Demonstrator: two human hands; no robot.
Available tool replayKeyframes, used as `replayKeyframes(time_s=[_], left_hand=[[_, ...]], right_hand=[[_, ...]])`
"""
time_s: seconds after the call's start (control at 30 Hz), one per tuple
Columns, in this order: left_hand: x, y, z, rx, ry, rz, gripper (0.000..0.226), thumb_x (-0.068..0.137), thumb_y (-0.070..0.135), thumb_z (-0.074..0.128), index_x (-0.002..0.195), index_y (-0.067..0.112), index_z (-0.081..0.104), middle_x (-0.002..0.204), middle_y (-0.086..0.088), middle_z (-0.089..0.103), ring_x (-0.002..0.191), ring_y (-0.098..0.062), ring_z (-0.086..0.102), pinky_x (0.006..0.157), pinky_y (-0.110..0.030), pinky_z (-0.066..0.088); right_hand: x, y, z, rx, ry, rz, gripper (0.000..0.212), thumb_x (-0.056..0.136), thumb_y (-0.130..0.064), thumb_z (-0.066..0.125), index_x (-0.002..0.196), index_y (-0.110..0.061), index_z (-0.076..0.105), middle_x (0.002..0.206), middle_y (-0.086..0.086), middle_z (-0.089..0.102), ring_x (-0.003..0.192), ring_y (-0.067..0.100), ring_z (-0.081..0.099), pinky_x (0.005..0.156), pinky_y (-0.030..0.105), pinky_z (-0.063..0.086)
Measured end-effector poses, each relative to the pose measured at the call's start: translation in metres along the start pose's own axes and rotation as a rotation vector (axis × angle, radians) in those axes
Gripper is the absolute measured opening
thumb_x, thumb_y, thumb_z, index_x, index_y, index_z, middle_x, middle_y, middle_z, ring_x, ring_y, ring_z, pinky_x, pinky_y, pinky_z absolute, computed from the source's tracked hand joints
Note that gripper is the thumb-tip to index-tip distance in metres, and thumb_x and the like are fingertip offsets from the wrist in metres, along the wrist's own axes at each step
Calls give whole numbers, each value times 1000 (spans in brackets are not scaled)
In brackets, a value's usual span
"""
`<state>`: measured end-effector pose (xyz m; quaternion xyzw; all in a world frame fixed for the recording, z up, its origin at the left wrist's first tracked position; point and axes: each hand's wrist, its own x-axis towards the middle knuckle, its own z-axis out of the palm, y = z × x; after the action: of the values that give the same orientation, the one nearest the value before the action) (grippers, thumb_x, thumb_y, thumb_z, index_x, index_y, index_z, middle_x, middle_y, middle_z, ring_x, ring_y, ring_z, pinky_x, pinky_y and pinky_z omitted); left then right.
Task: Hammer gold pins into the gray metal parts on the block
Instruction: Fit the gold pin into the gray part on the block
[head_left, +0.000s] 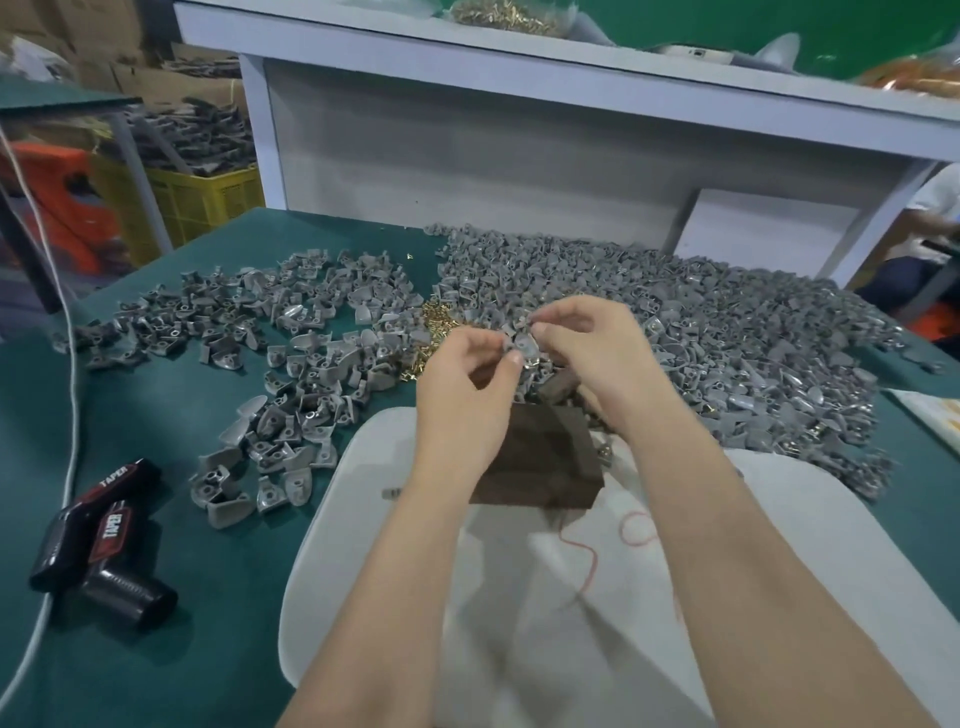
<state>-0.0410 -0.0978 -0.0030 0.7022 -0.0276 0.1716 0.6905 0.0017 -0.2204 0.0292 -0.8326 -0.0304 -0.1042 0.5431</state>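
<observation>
Left hand (467, 374) and right hand (582, 338) pinch a gray metal part (523, 347) at the block's (540, 457) twelve o'clock — light, rigid, perhaps slick; grip its edges.

One view only: your head cam, wide-angle, pitched forward and down along your forearms. Close on your left hand (467, 384) and right hand (589, 348) over the green table (156, 613); white shelf (519, 78) spans the top.

matt gray metal parts (701, 332), shiny gold pins (436, 317), dk wood block (540, 462)
</observation>
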Motion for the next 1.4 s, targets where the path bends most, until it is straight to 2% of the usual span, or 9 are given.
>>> replayKeyframes(time_s=[0.1,0.17,0.27,0.33,0.47,0.67,0.87,1.07,1.4], left_hand=[[-7,2,5,166,-172,25,16,86,7,65,82,21,57,84,7,65,83,-6,62,75,-8,46],[-10,2,7,369,-246,48,18,86,13,66,78,26,56,85,7,66,90,-12,63,86,-26,49],[-14,3,9,762,-300,44,16,85,30,66,75,34,54,95,11,65,104,-18,57,96,-37,38],[-13,3,8,846,-278,59,7,85,34,64,81,35,59,102,12,62,109,-20,52,94,-37,30],[-12,1,8,755,-265,118,16,85,30,65,101,31,66,111,9,60,113,-19,51,99,-40,34],[-12,4,9,578,-239,247,5,86,14,64,85,18,66,87,5,62,89,-19,57,86,-41,45],[-14,5,10,538,-228,263,7,86,16,64,86,21,68,91,4,63,90,-18,56,88,-43,44],[-11,4,3,734,-261,113,11,82,34,66,81,37,55,98,14,56,106,-18,53,97,-40,37],[-11,3,8,851,-329,92,5,89,27,61,87,30,64,104,8,65,108,-22,54,94,-37,36]], right_hand=[[-29,12,-26,78,-26,19,23,85,-3,63,77,-24,70,74,-3,70,71,15,67,70,31,55],[-43,20,-34,3,-33,-15,28,86,0,61,79,-26,70,76,-6,69,77,12,64,79,29,53],[-53,27,-31,-103,-19,-88,35,86,5,59,79,-28,67,77,-14,66,77,9,62,77,20,51],[-55,30,-25,-94,-8,-101,28,86,7,57,91,-19,66,79,-7,64,81,14,61,81,27,52],[-56,32,-16,-67,13,-125,27,87,3,58,98,-21,59,88,5,65,87,21,62,85,35,51],[-57,29,-12,34,33,-111,28,86,3,60,90,-25,58,86,4,66,83,18,62,77,28,52],[-58,26,-18,126,31,-44,21,86,-1,62,78,-20,63,81,6,68,80,19,63,83,42,53],[-61,29,-18,-383,37,-153,15,85,-10,64,78,-24,64,86,-2,59,75,10,54,72,15,39],[-60,5,-10,-904,-103,-218,13,90,-11,52,98,-13,63,106,5,54,101,25,53,82,30,44]])
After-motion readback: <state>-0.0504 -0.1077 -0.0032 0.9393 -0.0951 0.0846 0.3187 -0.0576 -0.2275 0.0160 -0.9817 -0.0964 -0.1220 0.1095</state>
